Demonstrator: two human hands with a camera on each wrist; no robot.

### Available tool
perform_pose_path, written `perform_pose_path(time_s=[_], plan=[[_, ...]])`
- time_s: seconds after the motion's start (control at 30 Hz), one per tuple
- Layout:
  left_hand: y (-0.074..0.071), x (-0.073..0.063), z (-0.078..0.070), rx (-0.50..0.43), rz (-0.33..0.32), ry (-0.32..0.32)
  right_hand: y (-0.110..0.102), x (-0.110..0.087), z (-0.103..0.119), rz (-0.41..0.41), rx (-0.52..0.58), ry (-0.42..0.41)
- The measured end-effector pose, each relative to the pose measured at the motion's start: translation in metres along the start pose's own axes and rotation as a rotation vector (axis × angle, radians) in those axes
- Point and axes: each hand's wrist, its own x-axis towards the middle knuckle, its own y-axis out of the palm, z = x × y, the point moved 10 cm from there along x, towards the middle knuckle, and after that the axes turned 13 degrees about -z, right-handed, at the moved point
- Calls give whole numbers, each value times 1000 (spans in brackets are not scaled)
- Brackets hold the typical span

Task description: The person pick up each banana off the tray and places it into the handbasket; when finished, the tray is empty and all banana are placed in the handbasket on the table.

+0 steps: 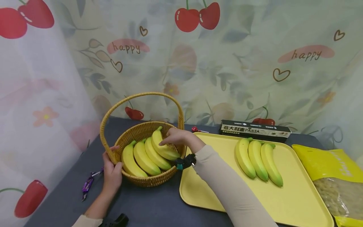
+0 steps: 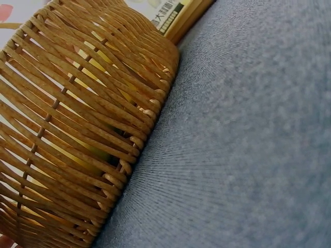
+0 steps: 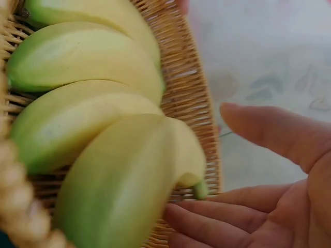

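A wicker basket (image 1: 148, 181) with a tall handle holds several yellow-green bananas (image 1: 146, 157), lying side by side. My left hand (image 1: 112, 171) grips the basket at its left rim, by the foot of the handle; the left wrist view shows mostly woven wall (image 2: 77, 113). Inside the right part of the basket, my right hand (image 1: 180, 138) is beside the rightmost banana (image 3: 121, 181). Its fingers are extended low along that banana and the thumb stands apart from it. Whether the fingertips touch the banana is hard to tell.
Right of the basket lies a yellow tray (image 1: 204, 195) with three bananas (image 1: 259, 162). Behind it is a pasta box (image 1: 255, 130) and a red-wrapped lollipop (image 1: 195, 129). A yellow bag (image 1: 331, 176) lies at the far right. A purple-wrapped candy (image 1: 88, 186) lies left of my left hand.
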Motion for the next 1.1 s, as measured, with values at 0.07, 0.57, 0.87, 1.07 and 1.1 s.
perform_pose_path(time_s=[0.07, 0.57, 0.87, 1.07, 1.1], plan=[[1, 0, 0, 5, 4, -2, -7, -9, 2, -11, 26, -33], [1, 0, -2, 19, 1, -5, -37, -99, -17, -41, 355, -196], [0, 0, -2, -5, -17, 2, -47, -131, -75, -251, 370, -172], [0, -1, -1, 10, -9, -10, -53, -156, -118, -348, 372, -95], [0, -1, -1, 15, -10, -11, -56, -159, -124, -365, 369, -88]])
